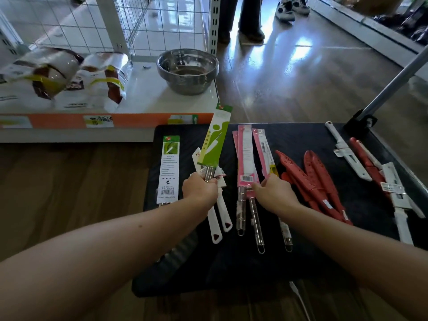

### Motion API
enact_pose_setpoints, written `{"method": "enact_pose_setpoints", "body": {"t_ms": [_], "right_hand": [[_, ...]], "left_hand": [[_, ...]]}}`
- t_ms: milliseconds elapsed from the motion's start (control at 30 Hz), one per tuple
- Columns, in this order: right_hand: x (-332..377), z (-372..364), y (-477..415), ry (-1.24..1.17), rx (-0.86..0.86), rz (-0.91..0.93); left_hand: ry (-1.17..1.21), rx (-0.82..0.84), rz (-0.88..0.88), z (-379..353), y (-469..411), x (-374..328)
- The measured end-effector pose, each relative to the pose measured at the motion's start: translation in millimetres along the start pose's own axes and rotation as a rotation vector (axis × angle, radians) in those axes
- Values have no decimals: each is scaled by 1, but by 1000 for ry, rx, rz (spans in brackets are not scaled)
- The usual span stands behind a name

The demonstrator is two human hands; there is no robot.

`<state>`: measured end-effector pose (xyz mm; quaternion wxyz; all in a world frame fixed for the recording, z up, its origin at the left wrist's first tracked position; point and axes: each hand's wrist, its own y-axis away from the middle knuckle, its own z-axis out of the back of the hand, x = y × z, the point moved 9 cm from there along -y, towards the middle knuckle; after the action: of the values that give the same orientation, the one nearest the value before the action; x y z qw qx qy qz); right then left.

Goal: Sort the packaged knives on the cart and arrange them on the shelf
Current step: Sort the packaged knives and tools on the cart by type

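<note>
Green-sleeved knife: held up off the cart by its metal handle, with the sleeve tip pointed to about 1 o'clock, over the cart's far edge and just beside the shelf's corner.
Left hand: clenched round that metal handle, at 10 o'clock from the cart's middle.
Right hand: fingers are curled onto the lower ends of the pink-packaged knives; which packet is gripped cannot be told.
Pink-packaged knives: laid side by side at the cart's middle, packets toward 12 o'clock and wire-loop handles toward 6 o'clock.
White-handled knives: two are laid below the left hand, handles toward 6 o'clock.
Flat green packet: laid with its barcode side up, at 9 o'clock of the left hand.
Red-sheathed knives: grouped at 3 o'clock of the right hand.
Far-right knives: white and red ones are laid toward the cart's 2 o'clock corner.
Cart: black-topped; a grey handle pole is seen at 1 o'clock.
Shelf: white with an orange front edge, at 10 o'clock of the cart; steel bowls are stacked at its right end, and bagged goods are laid at their 9 o'clock.
Bystander's legs: seen at 12 o'clock.
</note>
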<state>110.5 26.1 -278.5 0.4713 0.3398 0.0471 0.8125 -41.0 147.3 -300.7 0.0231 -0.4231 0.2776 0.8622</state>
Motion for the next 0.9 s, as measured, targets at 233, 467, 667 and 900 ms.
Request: {"method": "enact_pose_setpoints", "body": {"t_ms": [233, 467, 667, 900], "right_hand": [[47, -13, 12, 98, 10, 164], [76, -42, 19, 106, 109, 252], [79, -50, 19, 85, 144, 257], [67, -45, 14, 68, 133, 240]], "left_hand": [[-155, -124, 57, 39, -4, 18], [-206, -139, 188, 72, -6, 52], [-228, -122, 205, 73, 0, 67], [-336, -90, 139, 57, 5, 50]]}}
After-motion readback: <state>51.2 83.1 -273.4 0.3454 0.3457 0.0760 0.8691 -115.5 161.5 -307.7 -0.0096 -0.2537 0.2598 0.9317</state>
